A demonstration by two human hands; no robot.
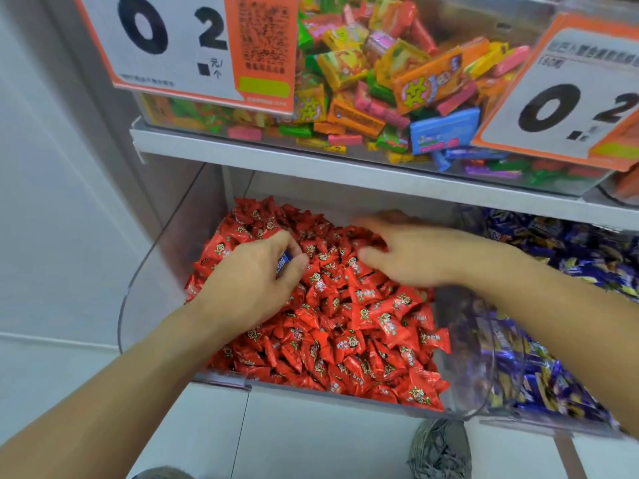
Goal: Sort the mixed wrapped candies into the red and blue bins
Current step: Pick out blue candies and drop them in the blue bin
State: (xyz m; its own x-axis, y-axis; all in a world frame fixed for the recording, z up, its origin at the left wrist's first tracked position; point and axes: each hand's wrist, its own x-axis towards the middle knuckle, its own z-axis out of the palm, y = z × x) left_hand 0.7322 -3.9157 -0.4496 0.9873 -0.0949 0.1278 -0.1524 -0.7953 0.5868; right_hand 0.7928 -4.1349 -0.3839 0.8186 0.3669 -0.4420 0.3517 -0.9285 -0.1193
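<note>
Red foil-wrapped candies fill the clear red bin [166, 257], the landmark here; the blue bin [539, 344] stands just right of it, heaped with blue candies. The right hand [425, 257], blurred, hovers over the red bin's rear, fingers fairly straight and holding nothing visible. The left hand [256, 274] rests on the red bin's left part, thumb and fingers pinching a blue candy [284, 262]. Judged light, small and slick; the wrapper crinkles. Pinch across the body, not the twisted ends.
</note>
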